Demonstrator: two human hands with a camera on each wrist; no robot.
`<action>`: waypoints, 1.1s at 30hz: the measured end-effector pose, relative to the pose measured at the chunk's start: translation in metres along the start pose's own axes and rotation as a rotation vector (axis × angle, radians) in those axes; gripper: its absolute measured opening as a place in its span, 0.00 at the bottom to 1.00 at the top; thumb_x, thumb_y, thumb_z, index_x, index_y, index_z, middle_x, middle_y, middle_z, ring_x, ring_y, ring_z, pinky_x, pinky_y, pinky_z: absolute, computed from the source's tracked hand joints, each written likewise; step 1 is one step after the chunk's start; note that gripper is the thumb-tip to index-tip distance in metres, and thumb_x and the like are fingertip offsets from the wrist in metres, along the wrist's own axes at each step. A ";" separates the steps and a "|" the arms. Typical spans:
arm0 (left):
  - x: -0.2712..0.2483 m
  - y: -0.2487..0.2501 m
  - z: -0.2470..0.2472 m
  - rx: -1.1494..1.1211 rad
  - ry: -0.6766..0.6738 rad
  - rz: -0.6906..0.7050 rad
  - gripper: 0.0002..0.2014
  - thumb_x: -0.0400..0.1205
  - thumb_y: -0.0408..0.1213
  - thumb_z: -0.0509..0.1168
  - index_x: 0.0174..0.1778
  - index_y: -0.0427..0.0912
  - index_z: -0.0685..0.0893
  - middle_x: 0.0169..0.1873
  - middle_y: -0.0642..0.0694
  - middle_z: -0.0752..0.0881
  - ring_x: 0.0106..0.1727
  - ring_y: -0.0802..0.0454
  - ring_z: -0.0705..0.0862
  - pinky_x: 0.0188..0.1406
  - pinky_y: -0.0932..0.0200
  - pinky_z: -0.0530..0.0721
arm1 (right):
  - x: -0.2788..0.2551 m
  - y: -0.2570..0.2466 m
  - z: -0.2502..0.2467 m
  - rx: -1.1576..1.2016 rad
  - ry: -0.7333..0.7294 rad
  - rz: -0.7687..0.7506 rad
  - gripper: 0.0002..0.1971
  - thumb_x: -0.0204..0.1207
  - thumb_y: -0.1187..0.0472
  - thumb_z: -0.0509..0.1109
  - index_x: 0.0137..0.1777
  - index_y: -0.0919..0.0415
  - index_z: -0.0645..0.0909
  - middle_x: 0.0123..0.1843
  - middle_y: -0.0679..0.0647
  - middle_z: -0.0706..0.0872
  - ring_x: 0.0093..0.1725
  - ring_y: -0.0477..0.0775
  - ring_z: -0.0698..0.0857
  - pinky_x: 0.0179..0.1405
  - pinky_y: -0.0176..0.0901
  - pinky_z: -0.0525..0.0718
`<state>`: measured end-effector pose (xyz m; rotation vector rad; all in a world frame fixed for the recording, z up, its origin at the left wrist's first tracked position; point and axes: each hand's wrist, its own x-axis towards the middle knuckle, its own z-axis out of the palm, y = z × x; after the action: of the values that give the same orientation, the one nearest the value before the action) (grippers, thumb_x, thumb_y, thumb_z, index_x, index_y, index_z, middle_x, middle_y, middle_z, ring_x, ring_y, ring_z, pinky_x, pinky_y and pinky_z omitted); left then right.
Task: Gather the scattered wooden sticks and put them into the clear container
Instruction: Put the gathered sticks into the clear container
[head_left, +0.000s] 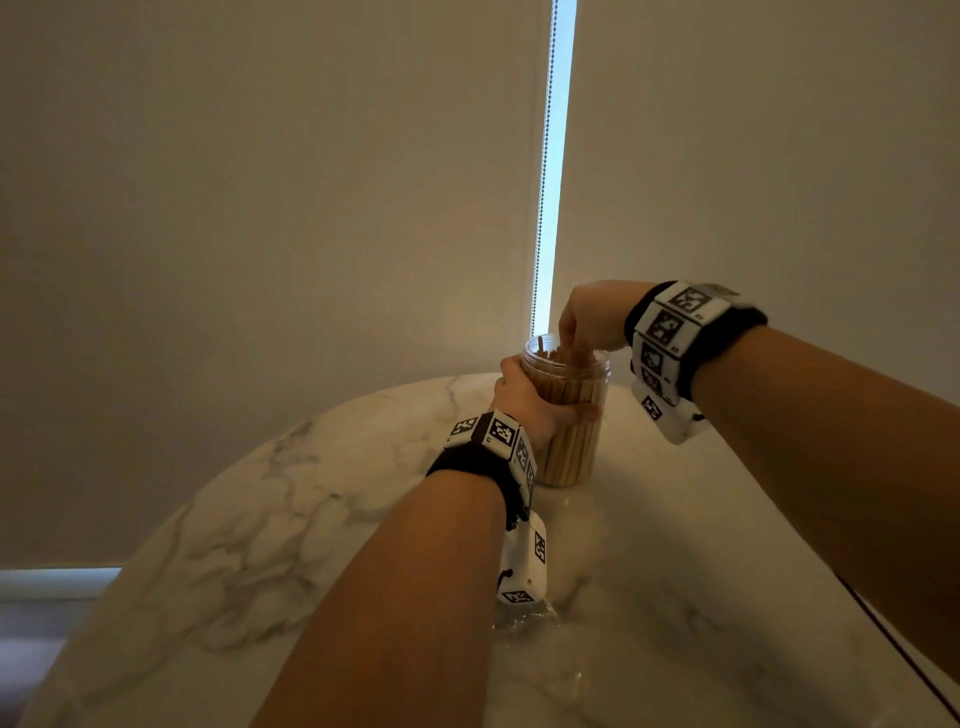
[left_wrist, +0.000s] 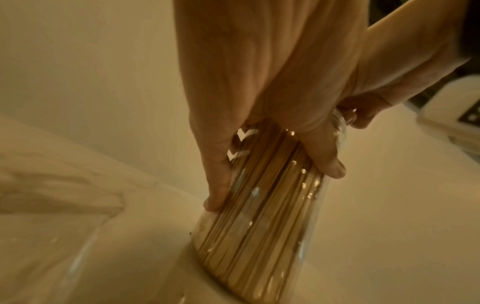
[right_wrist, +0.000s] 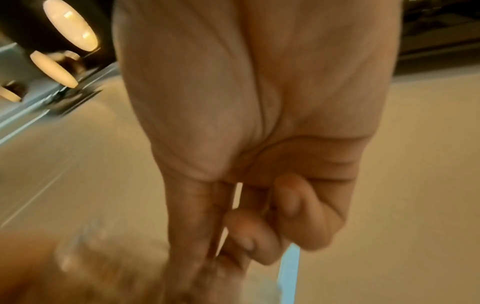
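Observation:
A clear container (head_left: 571, 457) stands upright on the marble table (head_left: 311, 519), packed with wooden sticks (head_left: 563, 387) on end. My left hand (head_left: 524, 405) grips its upper body, thumb across the front and fingers round the back; the left wrist view shows the same hold (left_wrist: 259, 92) on the container (left_wrist: 259, 236). My right hand (head_left: 574, 345) reaches down into the open mouth. In the blurred right wrist view the right hand's (right_wrist: 233, 102) thumb and forefinger meet at the tips among the stick ends, and the other fingers are curled. No loose sticks show on the table.
The round table ends close behind the container, against a blind-covered window with a bright gap (head_left: 556, 156) and a bead chain (head_left: 543, 156). A dark cable (head_left: 883, 639) runs along the table's right side.

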<state>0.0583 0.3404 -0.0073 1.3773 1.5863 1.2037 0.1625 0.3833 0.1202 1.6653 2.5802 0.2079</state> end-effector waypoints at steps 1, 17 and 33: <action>0.000 0.000 0.000 0.003 0.002 0.005 0.63 0.47 0.58 0.84 0.76 0.54 0.58 0.67 0.47 0.78 0.67 0.43 0.79 0.65 0.39 0.83 | 0.002 0.000 0.003 -0.032 -0.015 0.009 0.11 0.79 0.56 0.74 0.59 0.57 0.89 0.56 0.51 0.90 0.55 0.52 0.87 0.60 0.48 0.86; 0.006 -0.005 0.000 0.039 0.006 -0.002 0.58 0.60 0.49 0.86 0.80 0.50 0.56 0.71 0.45 0.74 0.71 0.42 0.76 0.67 0.40 0.82 | 0.010 -0.006 0.025 0.287 0.265 -0.006 0.05 0.77 0.63 0.73 0.49 0.56 0.89 0.49 0.50 0.90 0.50 0.52 0.86 0.41 0.39 0.82; -0.010 0.018 -0.006 0.127 0.001 -0.081 0.54 0.61 0.50 0.86 0.78 0.43 0.61 0.68 0.45 0.79 0.67 0.42 0.80 0.60 0.49 0.84 | -0.023 -0.001 0.020 0.152 0.228 -0.070 0.14 0.84 0.59 0.63 0.58 0.60 0.89 0.55 0.53 0.90 0.55 0.55 0.87 0.56 0.45 0.86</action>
<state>0.0602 0.3291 0.0114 1.3773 1.7275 1.0727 0.1733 0.3633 0.1001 1.6847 2.8832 0.2142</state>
